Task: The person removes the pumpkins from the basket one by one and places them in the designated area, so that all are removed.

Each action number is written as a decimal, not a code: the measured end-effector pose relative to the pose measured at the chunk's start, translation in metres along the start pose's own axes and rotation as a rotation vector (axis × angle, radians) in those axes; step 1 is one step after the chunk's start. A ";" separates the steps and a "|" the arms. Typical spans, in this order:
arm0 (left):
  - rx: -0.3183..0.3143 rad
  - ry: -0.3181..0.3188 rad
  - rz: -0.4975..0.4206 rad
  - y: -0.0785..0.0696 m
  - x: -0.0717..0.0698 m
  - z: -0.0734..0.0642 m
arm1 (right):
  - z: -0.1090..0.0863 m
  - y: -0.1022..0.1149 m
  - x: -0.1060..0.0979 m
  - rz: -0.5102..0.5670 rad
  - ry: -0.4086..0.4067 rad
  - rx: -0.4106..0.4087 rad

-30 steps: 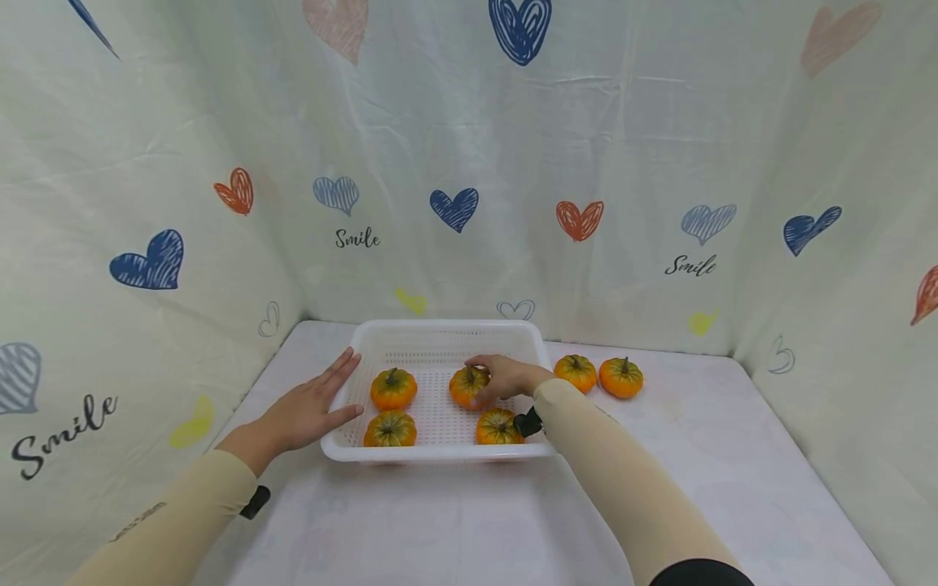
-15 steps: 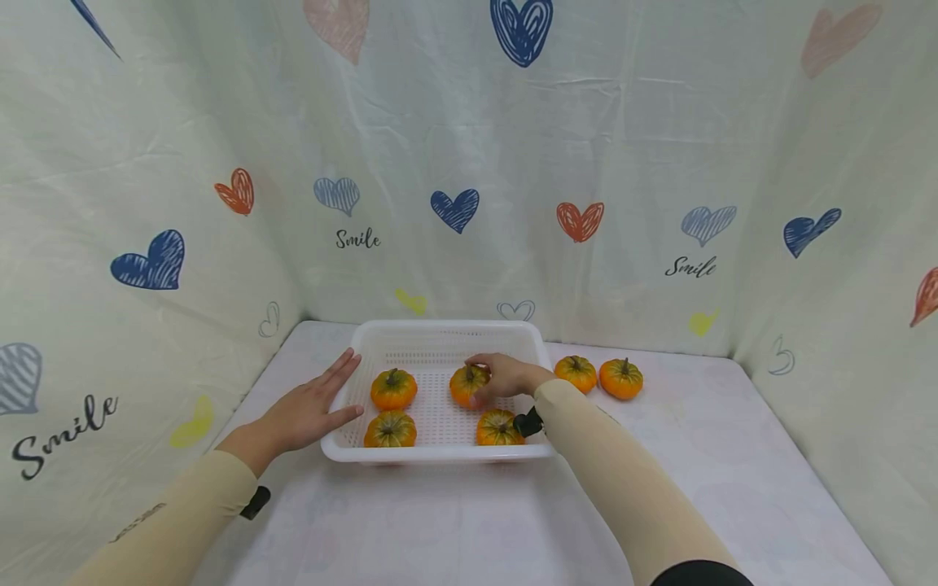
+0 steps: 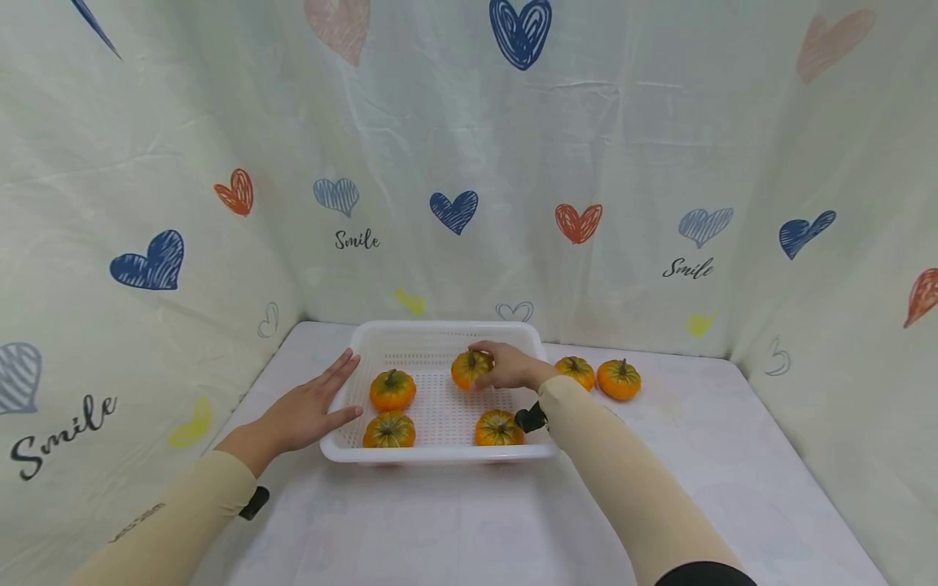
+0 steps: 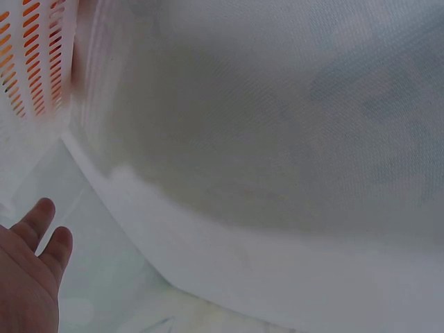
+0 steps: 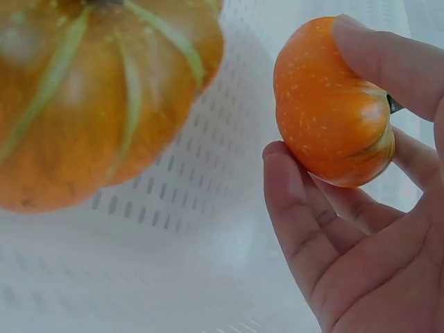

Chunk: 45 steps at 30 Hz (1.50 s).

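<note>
Three pumpkins (image 3: 392, 390) in the white basket (image 3: 440, 456) at mid-frame, a fourth pumpkin (image 3: 466, 371) gripped by right hand (image 3: 510, 367), straight-fingered left hand (image 3: 304, 414) alongside, two outer pumpkins (image 3: 619, 380) apparently remaining, right of centre.

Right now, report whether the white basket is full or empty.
The white basket is partly filled: three pumpkins sit inside, bare floor shows between them, and the right hand grips a fourth pumpkin.

Pale heart-printed curtain (image 3: 513, 138), black "Smile" lettering (image 3: 357, 239), blurry yellow mark (image 3: 700, 325), possibly a heart, white tabletop (image 3: 440, 521)
</note>
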State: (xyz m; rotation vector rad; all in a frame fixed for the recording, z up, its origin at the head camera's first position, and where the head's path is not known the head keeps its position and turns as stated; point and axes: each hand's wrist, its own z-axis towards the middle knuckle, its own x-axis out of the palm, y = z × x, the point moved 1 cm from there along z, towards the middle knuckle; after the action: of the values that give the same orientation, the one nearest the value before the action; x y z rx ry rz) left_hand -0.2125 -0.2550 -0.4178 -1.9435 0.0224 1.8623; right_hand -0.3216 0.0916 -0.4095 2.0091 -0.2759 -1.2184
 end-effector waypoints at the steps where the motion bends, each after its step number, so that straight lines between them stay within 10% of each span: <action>1: -0.004 0.002 -0.002 0.000 0.000 0.000 | -0.001 0.001 -0.001 0.008 -0.001 -0.007; 45: -0.002 -0.005 0.001 -0.004 -0.002 -0.002 | -0.045 0.014 -0.044 0.006 -0.117 -0.155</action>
State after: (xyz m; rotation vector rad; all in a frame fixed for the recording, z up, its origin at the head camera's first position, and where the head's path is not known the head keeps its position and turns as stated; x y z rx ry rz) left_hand -0.2099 -0.2528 -0.4144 -1.9406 0.0209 1.8684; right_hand -0.3041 0.1275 -0.3587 1.8070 -0.2372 -1.3150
